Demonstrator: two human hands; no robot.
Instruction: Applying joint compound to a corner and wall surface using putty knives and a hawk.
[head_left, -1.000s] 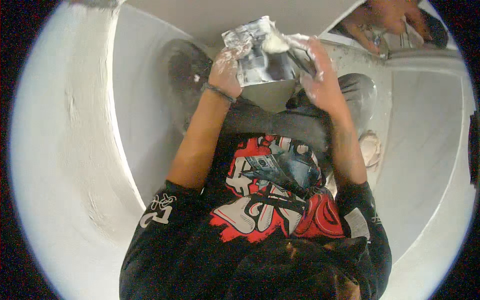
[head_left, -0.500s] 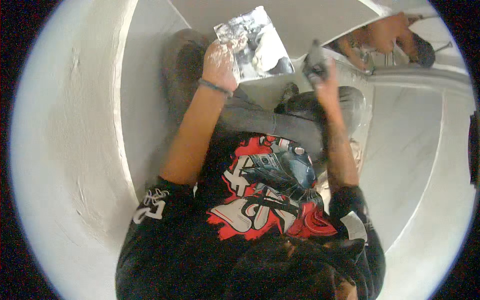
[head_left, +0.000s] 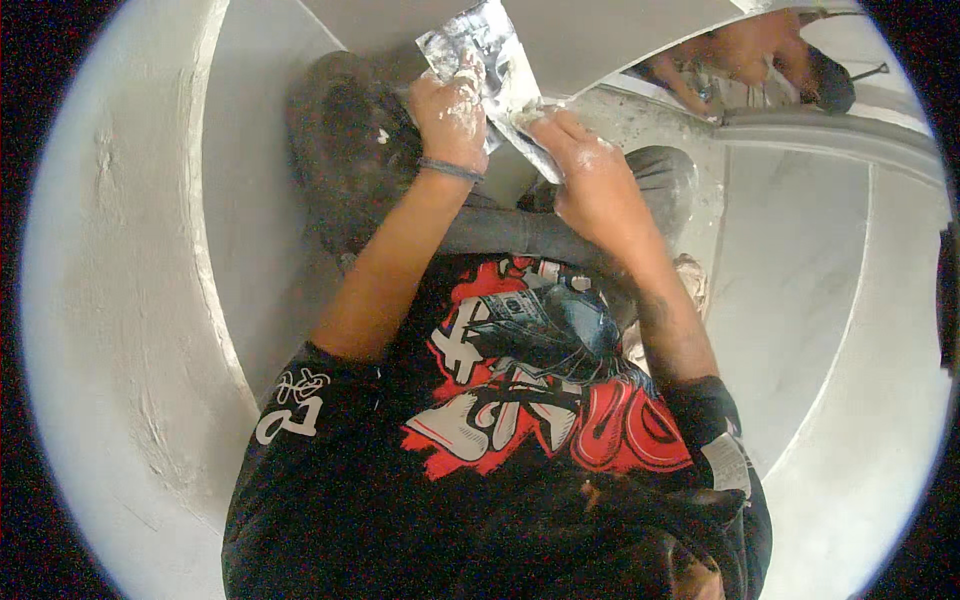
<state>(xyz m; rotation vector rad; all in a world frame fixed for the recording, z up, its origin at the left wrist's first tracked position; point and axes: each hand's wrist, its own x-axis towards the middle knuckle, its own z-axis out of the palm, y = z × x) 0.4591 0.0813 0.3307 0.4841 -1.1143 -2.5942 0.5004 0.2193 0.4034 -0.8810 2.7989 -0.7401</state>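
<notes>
Silvery metal plate [head_left: 496, 38], smeared with white paste [head_left: 516, 86], held up beyond the black T-shirt [head_left: 490, 505], whose chest bears large white-and-red lettering [head_left: 545, 430]. Left hand [head_left: 447, 115]: grip pinching plate. Right hand [head_left: 595, 180]: grip closed on metal blade [head_left: 532, 150] at plate's near edge.

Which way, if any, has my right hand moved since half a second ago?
Yes: judged against the grey ledge on the right, your right hand has moved left and lower in the picture, reaching the shiny plate.
</notes>
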